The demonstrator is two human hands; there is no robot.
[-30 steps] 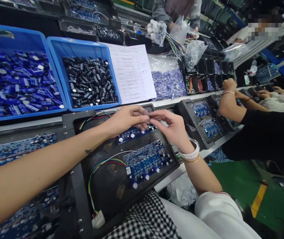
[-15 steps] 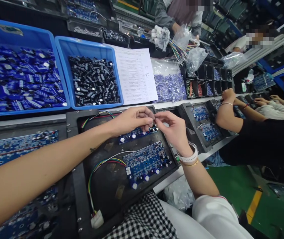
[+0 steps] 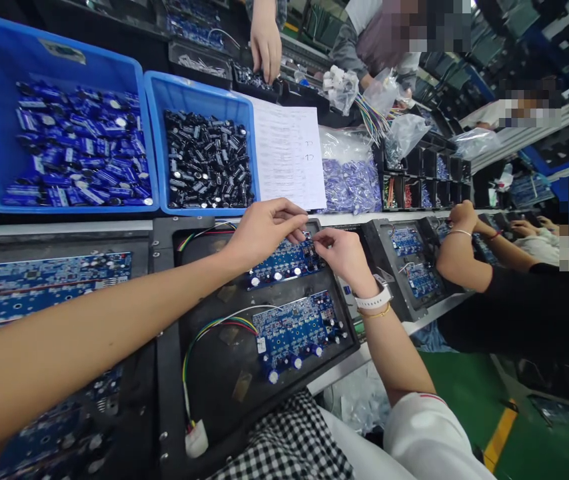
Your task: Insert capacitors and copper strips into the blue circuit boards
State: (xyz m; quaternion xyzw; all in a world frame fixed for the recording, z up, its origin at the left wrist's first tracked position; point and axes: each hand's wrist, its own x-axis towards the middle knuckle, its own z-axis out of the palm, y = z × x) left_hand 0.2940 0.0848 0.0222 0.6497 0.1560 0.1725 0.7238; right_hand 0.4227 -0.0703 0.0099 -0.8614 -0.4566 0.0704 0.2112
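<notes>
My left hand (image 3: 269, 230) hovers over the upper blue circuit board (image 3: 289, 263), thumb and fingers drawn together. Whatever its fingertips may hold is too small to make out. At the right end of that board, my right hand (image 3: 342, 257) has thumb and forefinger pinched close to small dark components; what lies between them is hidden. Below, a second circuit board (image 3: 292, 333) lies in the black tray (image 3: 214, 400). It carries several upright capacitors, and a coloured wire harness (image 3: 189, 360) runs from its left end to a white connector (image 3: 196, 439).
Blue bins of blue capacitors (image 3: 84, 147) and black capacitors (image 3: 207, 160) stand behind the tray. Beside them lie a printed sheet (image 3: 289, 153) and a bag of purple parts (image 3: 349, 173). A co-worker's hand (image 3: 266, 50) reaches into a small parts bin. Another tray (image 3: 397, 267) sits right.
My two hands, fingertips together before, are now slightly apart. A co-worker's hand has come in at the top over a small parts bin. The whole view has shifted a little.
</notes>
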